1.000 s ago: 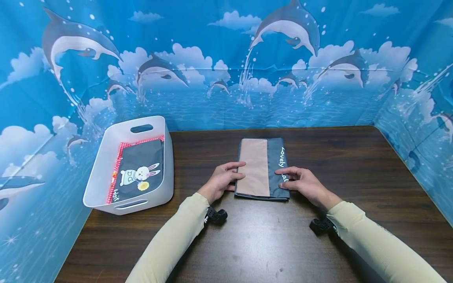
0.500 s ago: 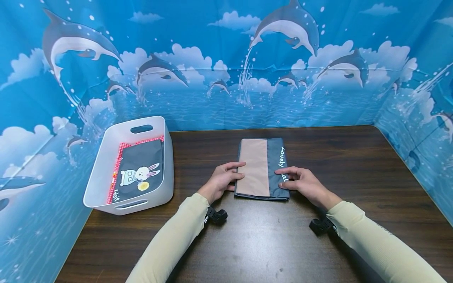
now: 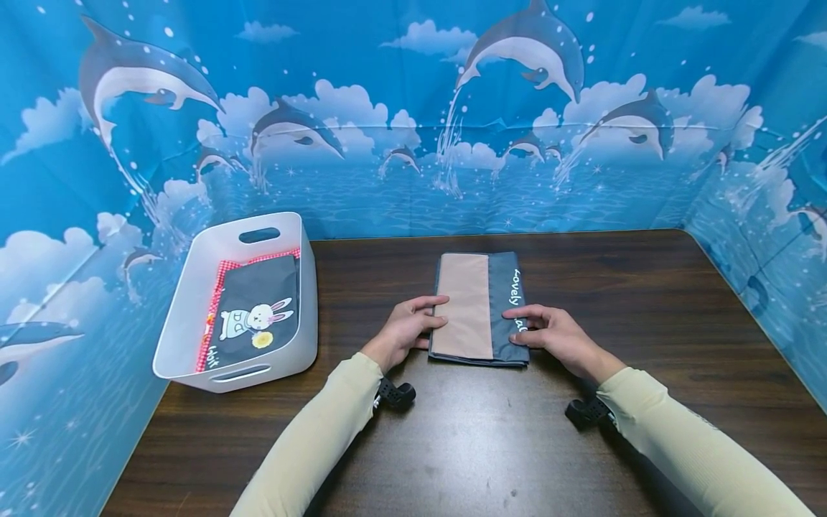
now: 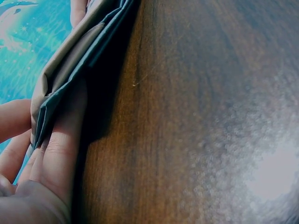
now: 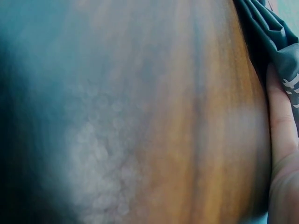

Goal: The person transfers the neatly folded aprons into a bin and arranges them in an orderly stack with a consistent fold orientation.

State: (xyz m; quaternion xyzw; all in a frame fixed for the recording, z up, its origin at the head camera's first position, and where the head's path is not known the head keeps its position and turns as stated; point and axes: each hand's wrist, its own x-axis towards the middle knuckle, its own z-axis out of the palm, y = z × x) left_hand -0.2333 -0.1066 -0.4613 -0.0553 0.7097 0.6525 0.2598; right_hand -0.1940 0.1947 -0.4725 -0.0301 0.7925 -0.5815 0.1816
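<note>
A folded cloth (image 3: 463,305), beige with a dark grey strip and white lettering, lies flat on the table in the head view. My left hand (image 3: 405,332) holds its left edge, thumb and a finger on top. In the left wrist view, other fingers (image 4: 60,149) reach under the cloth's layered edge (image 4: 65,70). On the right side, my right hand (image 3: 561,337) grips the grey strip, two fingertips on top near the lettering. The right wrist view shows one finger (image 5: 282,119) against the cloth's underside (image 5: 268,23); the rest of that hand is mostly out of frame.
A white plastic bin (image 3: 171,345) with handle slots stands at the table's left. Inside lie a dark grey folded cloth (image 3: 265,280) with a rabbit print and a red checked one (image 3: 216,294) beneath. A dolphin-print curtain (image 3: 400,194) surrounds the dark wooden table (image 3: 465,445).
</note>
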